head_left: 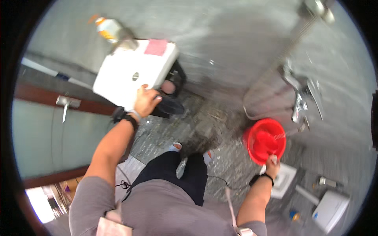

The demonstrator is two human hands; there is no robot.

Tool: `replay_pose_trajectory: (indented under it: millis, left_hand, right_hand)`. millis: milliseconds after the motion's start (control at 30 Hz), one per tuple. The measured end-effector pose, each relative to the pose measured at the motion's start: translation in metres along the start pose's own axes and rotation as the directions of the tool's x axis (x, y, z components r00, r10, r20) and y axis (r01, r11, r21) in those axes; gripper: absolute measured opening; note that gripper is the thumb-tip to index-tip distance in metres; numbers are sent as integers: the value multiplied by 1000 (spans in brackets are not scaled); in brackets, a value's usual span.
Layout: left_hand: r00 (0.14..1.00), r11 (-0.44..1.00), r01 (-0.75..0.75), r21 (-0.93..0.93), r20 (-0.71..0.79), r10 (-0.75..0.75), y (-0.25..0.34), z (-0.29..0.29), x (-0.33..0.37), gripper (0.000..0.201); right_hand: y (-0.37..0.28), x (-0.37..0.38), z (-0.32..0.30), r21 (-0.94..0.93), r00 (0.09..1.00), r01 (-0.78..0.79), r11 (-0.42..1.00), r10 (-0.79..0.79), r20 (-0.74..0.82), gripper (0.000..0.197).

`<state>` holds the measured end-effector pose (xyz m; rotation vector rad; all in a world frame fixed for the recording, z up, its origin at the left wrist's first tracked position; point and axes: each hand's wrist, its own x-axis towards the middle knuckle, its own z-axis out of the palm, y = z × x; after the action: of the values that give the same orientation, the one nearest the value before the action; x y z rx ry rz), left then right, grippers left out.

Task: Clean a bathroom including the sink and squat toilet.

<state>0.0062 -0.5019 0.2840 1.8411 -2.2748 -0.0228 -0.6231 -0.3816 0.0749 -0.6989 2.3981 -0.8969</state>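
Observation:
On the right, a red bucket [248, 142] stands on the floor under a wall tap [298, 108], and a thin stream of water runs into it. Inside is a red dipper [264, 142]. My right hand [272, 166] is closed at the bucket's near rim, around what looks like the dipper's handle. Far to the left, my left hand [145, 103] is curled at the front edge of a white washbasin [118, 80]. A dark, rounded thing [171, 105] sticks out beside its fingers; how they grip it is hidden.
A pump bottle [108, 29] and a pink cloth [156, 47] lie at the basin's back edge. A shower hose [293, 51] hangs on the right wall. Near my right forearm are a white floor fixture [286, 179] and a white box [331, 210]. A glass door [59, 137] stands left.

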Motion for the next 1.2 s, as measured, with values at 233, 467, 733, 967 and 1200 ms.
replay_pose_trajectory:
  millis: [233,467,733,967,1200]
  left_hand:
    - [661,225,186,-956,-48,-749,-4,-32,18,37]
    - [478,91,-303,-948,-235,-846,-117,-154,-17,35]
    - [748,-98,198,-975,214,-628,-230,-72,7,35]
    - [784,-522,201,-829,455,-421,-233,-17,56,55]
    - [840,-693,157,-704,464,-282,-242,-50,70,59]
  right_hand:
    - [84,6,-77,858,742,-476,194,611,274,63]
    - [-5,-98,-68,784,740,-519,340,638,212,51]
    - [-176,-184,56,551,869,-478,684,278,409,51]
    - [-521,-357,239,416,663,312,854,-510,549,42]
    - [-665,-449,342,492,552,140,859,-481,681,69]
